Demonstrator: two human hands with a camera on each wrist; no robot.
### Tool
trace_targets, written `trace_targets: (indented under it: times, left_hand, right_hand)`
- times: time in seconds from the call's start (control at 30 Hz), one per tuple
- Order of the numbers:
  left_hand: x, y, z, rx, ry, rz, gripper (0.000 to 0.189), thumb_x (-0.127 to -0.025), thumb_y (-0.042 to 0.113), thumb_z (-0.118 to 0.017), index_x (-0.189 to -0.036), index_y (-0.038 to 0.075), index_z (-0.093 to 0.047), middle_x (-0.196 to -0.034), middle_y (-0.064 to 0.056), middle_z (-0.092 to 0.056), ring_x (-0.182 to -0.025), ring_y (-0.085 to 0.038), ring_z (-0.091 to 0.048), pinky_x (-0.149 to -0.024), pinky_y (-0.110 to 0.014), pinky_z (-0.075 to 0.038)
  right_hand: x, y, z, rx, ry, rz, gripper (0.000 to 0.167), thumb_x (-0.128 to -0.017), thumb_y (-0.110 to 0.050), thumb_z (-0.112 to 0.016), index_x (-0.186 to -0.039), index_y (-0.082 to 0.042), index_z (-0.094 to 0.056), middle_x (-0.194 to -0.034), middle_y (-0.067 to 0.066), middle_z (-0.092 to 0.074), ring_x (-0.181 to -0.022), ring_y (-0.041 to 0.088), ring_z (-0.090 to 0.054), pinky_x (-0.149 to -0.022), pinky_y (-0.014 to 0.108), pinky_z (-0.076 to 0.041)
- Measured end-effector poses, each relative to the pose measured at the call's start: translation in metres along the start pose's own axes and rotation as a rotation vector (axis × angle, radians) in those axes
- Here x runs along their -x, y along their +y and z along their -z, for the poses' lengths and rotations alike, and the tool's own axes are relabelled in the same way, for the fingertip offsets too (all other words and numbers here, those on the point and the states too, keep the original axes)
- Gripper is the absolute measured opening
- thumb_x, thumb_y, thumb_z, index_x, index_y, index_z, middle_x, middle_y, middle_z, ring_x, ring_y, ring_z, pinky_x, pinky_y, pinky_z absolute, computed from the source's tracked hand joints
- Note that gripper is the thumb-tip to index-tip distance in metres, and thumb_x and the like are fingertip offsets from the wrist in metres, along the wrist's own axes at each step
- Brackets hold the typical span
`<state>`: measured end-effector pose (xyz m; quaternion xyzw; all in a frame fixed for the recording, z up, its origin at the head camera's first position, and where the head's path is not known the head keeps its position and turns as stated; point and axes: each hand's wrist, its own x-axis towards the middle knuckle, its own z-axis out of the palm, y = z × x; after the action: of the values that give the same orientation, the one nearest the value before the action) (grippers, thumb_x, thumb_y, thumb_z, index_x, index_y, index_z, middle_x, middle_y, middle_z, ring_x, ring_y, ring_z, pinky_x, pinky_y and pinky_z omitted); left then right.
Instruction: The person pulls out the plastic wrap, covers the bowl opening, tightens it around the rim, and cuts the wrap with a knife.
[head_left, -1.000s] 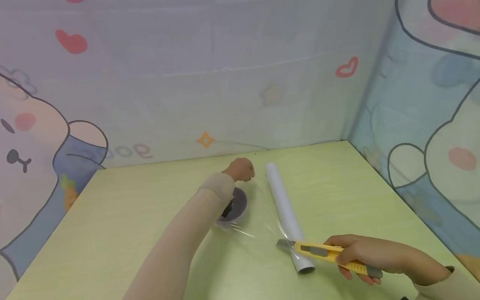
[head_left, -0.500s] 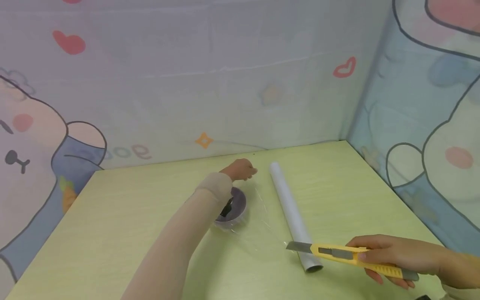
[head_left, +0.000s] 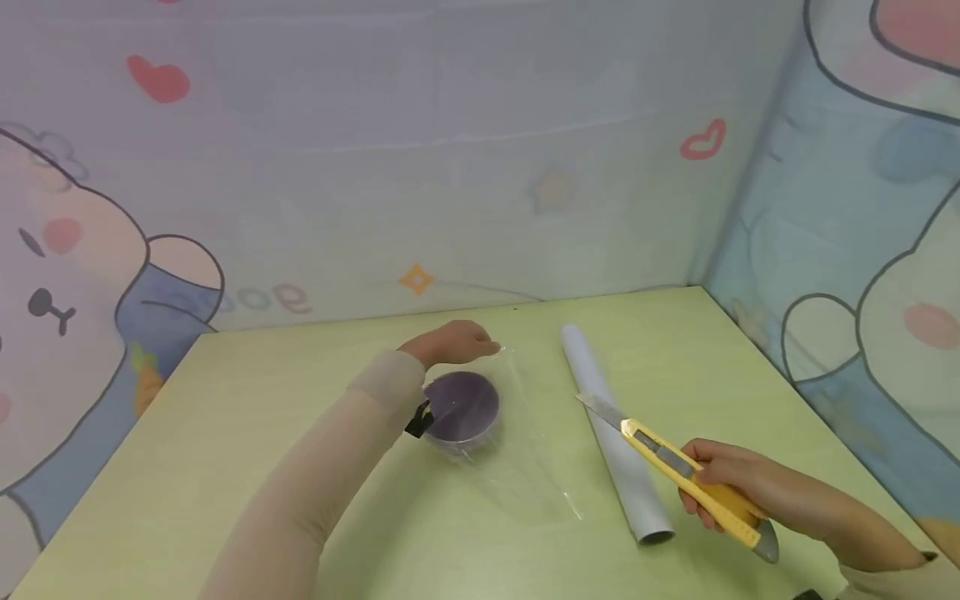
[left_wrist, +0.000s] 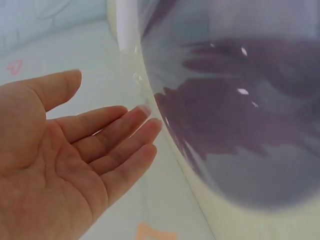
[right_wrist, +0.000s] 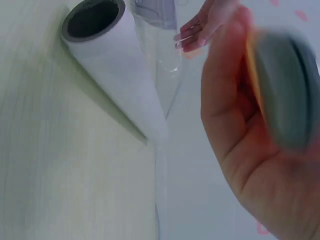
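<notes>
A purple bowl (head_left: 471, 403) stands mid-table with clear plastic wrap (head_left: 528, 467) stretched over it; the film's loose side spreads to the right. My left hand (head_left: 452, 342) is just beyond the bowl's far side. In the left wrist view its fingers (left_wrist: 127, 150) are extended, tips at the edge of the film; whether they touch it I cannot tell. My right hand (head_left: 750, 482) grips a yellow utility knife (head_left: 686, 473), blade out and angled up to the left above the white roll (head_left: 628, 471). From the right wrist, the knife's grey butt end (right_wrist: 285, 90) is blurred.
The roll lies lengthwise to the right of the bowl, its dark hollow end (right_wrist: 92, 20) toward me. A pale yellow-green table (head_left: 247, 417) carries everything. Printed cloth walls (head_left: 337, 167) close off the back and sides.
The knife has swung from nearly level to pointing up-left and off the film. My left hand has shifted left with its fingers straightening, uncovering the bowl. The roll appears farther right.
</notes>
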<state>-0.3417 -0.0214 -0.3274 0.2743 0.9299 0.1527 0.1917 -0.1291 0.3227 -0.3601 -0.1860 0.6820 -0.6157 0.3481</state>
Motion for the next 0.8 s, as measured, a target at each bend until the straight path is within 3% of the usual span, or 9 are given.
trace_targets:
  times: [0.1,0.23,0.33,0.47,0.6,0.8]
  left_hand:
    - [0.012,-0.011,-0.001,0.013,0.018,-0.026,0.041,-0.097,0.039,-0.041,-0.116,0.008,-0.060,-0.118,-0.007,-0.058,-0.110,-0.022,-0.053,-0.091,-0.037,-0.043]
    - [0.030,-0.027,-0.006,0.073,0.063,-0.041,0.042,-0.096,0.042,-0.042,-0.116,0.010,-0.059,-0.115,-0.006,-0.059,-0.107,-0.021,-0.054,-0.089,-0.038,-0.043]
    - [0.046,-0.038,-0.013,0.134,0.105,-0.018,0.051,-0.094,0.047,-0.043,-0.130,0.012,-0.051,-0.130,-0.006,-0.053,-0.122,-0.024,-0.048,-0.099,-0.042,-0.040]
    - [0.064,-0.050,-0.023,0.218,0.132,0.022,0.065,-0.089,0.056,-0.046,-0.138,0.013,-0.042,-0.134,-0.007,-0.050,-0.126,-0.024,-0.045,-0.102,-0.042,-0.038]
    - [0.078,-0.057,-0.034,0.308,0.129,0.012,0.070,-0.086,0.058,-0.051,-0.139,0.014,-0.038,-0.137,-0.006,-0.048,-0.127,-0.023,-0.044,-0.102,-0.043,-0.037]
    - [0.088,-0.066,-0.053,0.466,0.124,-0.051,0.091,-0.080,0.048,-0.065,-0.146,0.008,-0.017,-0.151,-0.010,-0.023,-0.138,-0.030,-0.026,-0.109,-0.049,-0.026]
  right_hand:
    - [-0.010,-0.003,-0.002,0.052,0.103,-0.011,0.027,-0.100,-0.019,-0.031,-0.105,0.007,-0.035,-0.082,0.004,-0.055,-0.064,0.009,-0.056,-0.057,0.023,-0.048]
    - [-0.020,-0.004,-0.008,0.160,0.252,0.008,0.036,-0.101,-0.031,-0.030,-0.097,0.003,-0.039,-0.073,0.000,-0.052,-0.057,0.007,-0.052,-0.052,0.026,-0.048]
    - [-0.026,-0.005,-0.012,0.219,0.367,0.006,0.041,-0.101,-0.035,-0.031,-0.098,0.005,-0.042,-0.069,-0.001,-0.050,-0.054,0.007,-0.049,-0.049,0.028,-0.047]
    - [-0.035,-0.006,-0.016,0.249,0.488,-0.032,0.048,-0.099,-0.042,-0.034,-0.106,0.003,-0.047,-0.065,0.001,-0.049,-0.051,0.009,-0.047,-0.046,0.026,-0.045]
    - [-0.042,-0.007,-0.018,0.244,0.526,-0.022,0.049,-0.098,-0.044,-0.035,-0.106,0.003,-0.047,-0.064,0.001,-0.049,-0.050,0.009,-0.047,-0.045,0.026,-0.044]
    - [-0.057,-0.005,-0.023,0.214,0.510,0.007,0.043,-0.098,-0.042,-0.036,-0.096,-0.001,-0.045,-0.064,0.001,-0.049,-0.051,0.010,-0.048,-0.047,0.026,-0.045]
